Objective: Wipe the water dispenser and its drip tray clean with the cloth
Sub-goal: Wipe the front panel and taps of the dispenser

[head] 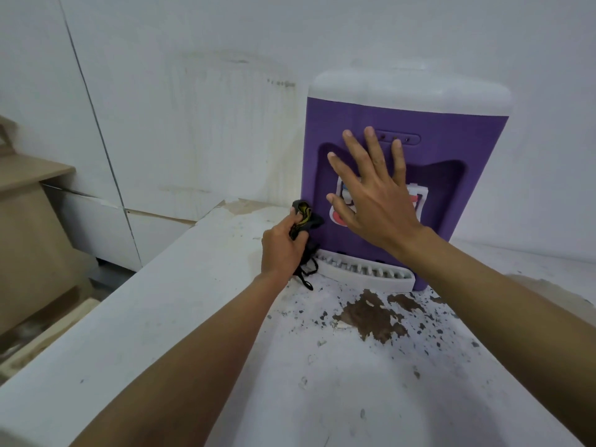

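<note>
One water dispenser, one tray, one cloth, two hands at work on a worn counter.

On the single white counter (225, 317), its paint flaking off near the right, stands one purple-and-white water dispenser (467, 150) at the far side against the wall, with one white slotted drip tray (364, 274) at its foot. The right hand (374, 201) is spread flat over the dispenser's front, holding nothing; whether it touches I cannot tell. The left hand (282, 250) grips the one dark cloth (306, 217) against the dispenser's lower left corner, just left of the tray.

No text, label, brand or number can be read anywhere, including on the water dispenser (467, 150).
</note>
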